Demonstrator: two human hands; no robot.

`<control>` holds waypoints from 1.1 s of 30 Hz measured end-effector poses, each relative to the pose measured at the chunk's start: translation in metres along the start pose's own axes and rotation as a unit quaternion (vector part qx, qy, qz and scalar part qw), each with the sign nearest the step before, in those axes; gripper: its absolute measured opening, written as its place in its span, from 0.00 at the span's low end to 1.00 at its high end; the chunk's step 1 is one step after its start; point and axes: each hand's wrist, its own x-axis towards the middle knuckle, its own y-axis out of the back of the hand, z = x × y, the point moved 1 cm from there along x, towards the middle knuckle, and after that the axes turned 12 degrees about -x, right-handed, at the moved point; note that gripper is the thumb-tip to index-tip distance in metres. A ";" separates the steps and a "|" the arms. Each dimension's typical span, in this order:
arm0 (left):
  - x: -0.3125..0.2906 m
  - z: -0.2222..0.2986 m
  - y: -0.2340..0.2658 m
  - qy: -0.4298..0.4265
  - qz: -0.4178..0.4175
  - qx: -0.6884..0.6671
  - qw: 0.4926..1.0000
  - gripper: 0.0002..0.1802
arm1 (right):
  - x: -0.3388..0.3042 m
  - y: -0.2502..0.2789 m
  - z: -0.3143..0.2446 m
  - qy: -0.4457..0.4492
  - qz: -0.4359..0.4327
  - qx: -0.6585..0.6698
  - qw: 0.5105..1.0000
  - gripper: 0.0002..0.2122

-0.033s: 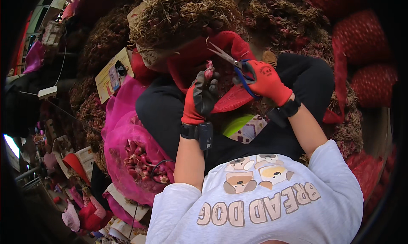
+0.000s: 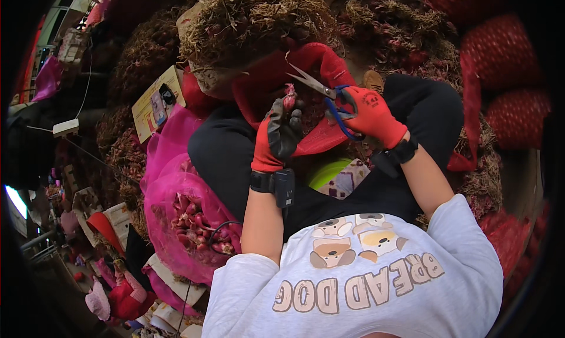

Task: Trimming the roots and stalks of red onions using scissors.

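My left hand (image 2: 279, 133), in a red glove with a dark coated palm, is closed around a small reddish shallot (image 2: 289, 96) that pokes up from its fingertips. Blue-handled scissors (image 2: 319, 86) are gripped in my right hand (image 2: 372, 116), gloved the same way. Their blades are parted and point left, above the shallot and apart from it. Below both hands, red mesh netting (image 2: 322, 139) lies across my lap. A pink mesh bag (image 2: 154, 188) with several trimmed shallots (image 2: 197, 223) rests beside my left leg.
A heap of dry-stemmed shallots (image 2: 253, 20) rises just ahead, with another pile (image 2: 394, 35) to its right. Full red mesh sacks (image 2: 503, 52) stand at the far right. A yellow board (image 2: 144, 115) lies left of the netting. Between my legs is something bright green (image 2: 326, 172).
My right hand and the scissors have shifted very slightly to the right. My left hand and the shallot look the same.
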 end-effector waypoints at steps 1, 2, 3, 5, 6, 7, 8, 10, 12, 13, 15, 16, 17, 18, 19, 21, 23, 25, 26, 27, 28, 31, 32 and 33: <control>0.000 0.001 0.002 -0.001 0.002 -0.001 1.000 0.16 | -0.007 -0.001 0.001 -0.007 -0.012 0.010 1.000 0.20; 0.001 0.001 0.003 -0.001 0.003 -0.003 1.000 0.16 | -0.011 -0.001 0.001 0.001 -0.008 0.019 1.000 0.20; 0.001 0.001 0.003 -0.001 0.004 -0.005 1.000 0.16 | -0.014 -0.003 0.001 0.008 -0.004 0.028 1.000 0.19; 0.004 0.006 0.015 0.036 0.031 -0.068 0.997 0.16 | -0.016 -0.003 0.001 0.026 0.010 0.042 0.999 0.18; 0.005 0.007 0.021 0.035 0.030 -0.059 0.997 0.15 | -0.017 -0.002 0.000 0.036 0.020 0.046 0.998 0.18; 0.006 0.008 0.026 0.035 0.028 -0.051 0.998 0.15 | -0.017 0.000 -0.001 0.046 0.030 0.051 0.997 0.18; 0.006 0.008 0.026 0.016 0.012 -0.003 1.000 0.15 | -0.018 0.002 -0.002 0.047 0.032 0.041 0.998 0.18; 0.006 0.008 0.026 -0.011 -0.002 0.059 0.998 0.15 | -0.019 0.008 -0.005 0.049 0.033 0.022 0.998 0.19; 0.005 0.008 0.018 -0.027 0.000 0.088 0.996 0.15 | -0.020 0.008 -0.001 0.044 0.009 -0.042 0.998 0.21; 0.004 0.008 0.014 -0.035 0.001 0.102 0.994 0.15 | -0.021 0.008 0.001 0.041 -0.004 -0.074 0.996 0.22; 0.003 0.006 0.007 -0.051 0.003 0.129 0.990 0.16 | -0.023 0.002 0.008 0.044 0.003 -0.088 0.995 0.21; 0.001 0.005 0.004 -0.100 -0.001 0.257 0.961 0.14 | -0.023 0.000 0.010 0.045 0.007 -0.095 0.994 0.21; -0.002 0.004 0.002 -0.147 -0.004 0.381 0.913 0.12 | -0.023 0.000 0.011 0.047 0.001 -0.102 0.994 0.20; -0.005 0.003 -0.001 -0.162 0.002 0.439 0.884 0.11 | -0.023 0.000 0.012 0.049 -0.004 -0.109 0.993 0.20; -0.007 0.002 -0.004 -0.176 0.009 0.495 0.851 0.10 | -0.023 0.000 0.012 0.050 -0.008 -0.116 0.992 0.20; -0.009 0.002 -0.007 -0.174 0.011 0.528 0.831 0.11 | -0.022 -0.001 0.014 0.059 -0.012 -0.131 0.990 0.19; -0.007 0.005 -0.002 -0.232 -0.042 0.629 0.741 0.12 | -0.022 -0.002 0.013 0.058 -0.023 -0.149 0.987 0.18; -0.008 0.009 0.005 -0.247 -0.075 0.683 0.683 0.15 | -0.021 -0.004 0.010 0.048 -0.042 -0.169 0.984 0.17; -0.010 0.010 -0.004 -0.220 -0.070 0.678 0.698 0.15 | -0.021 -0.005 0.011 0.041 -0.053 -0.168 0.984 0.17; -0.009 0.008 -0.004 -0.195 -0.056 0.627 0.752 0.15 | -0.022 -0.007 0.013 0.034 -0.063 -0.168 0.983 0.17; -0.009 0.006 -0.003 -0.171 -0.039 0.571 0.802 0.16 | -0.023 -0.009 0.015 0.027 -0.073 -0.167 0.983 0.16; -0.006 0.000 0.009 -0.116 0.022 0.339 0.933 0.16 | -0.022 -0.012 0.015 0.025 -0.074 -0.151 0.985 0.16; -0.005 0.000 0.006 -0.108 0.026 0.340 0.934 0.16 | -0.023 -0.015 0.016 0.010 -0.064 -0.123 0.990 0.16; -0.005 0.000 0.004 -0.101 0.029 0.341 0.934 0.17 | -0.023 -0.018 0.017 -0.005 -0.053 -0.095 0.994 0.16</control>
